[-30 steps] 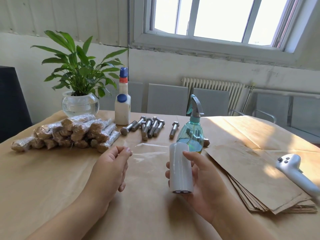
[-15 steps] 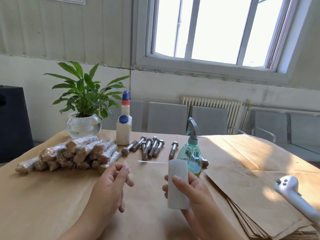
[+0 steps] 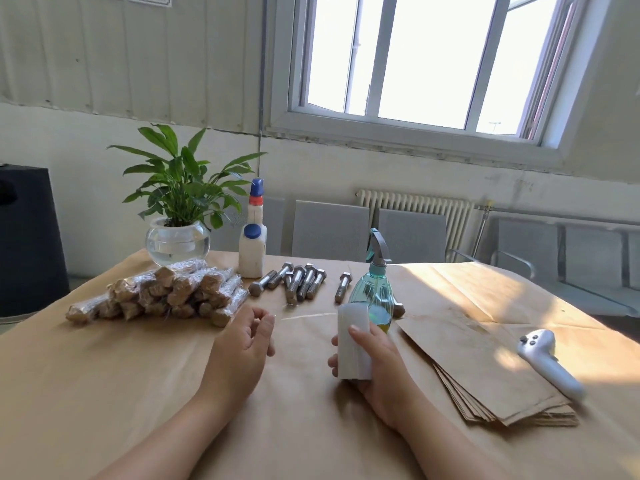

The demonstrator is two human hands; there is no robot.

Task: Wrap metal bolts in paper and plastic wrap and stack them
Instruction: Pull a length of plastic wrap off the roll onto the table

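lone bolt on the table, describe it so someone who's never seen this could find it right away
Start at the teal spray bottle in the middle of the paper-covered table. Just left of it lies one bare metal bolt. Unlike the cluster of bolts farther left, it lies by itself, with a clear gap on either side.
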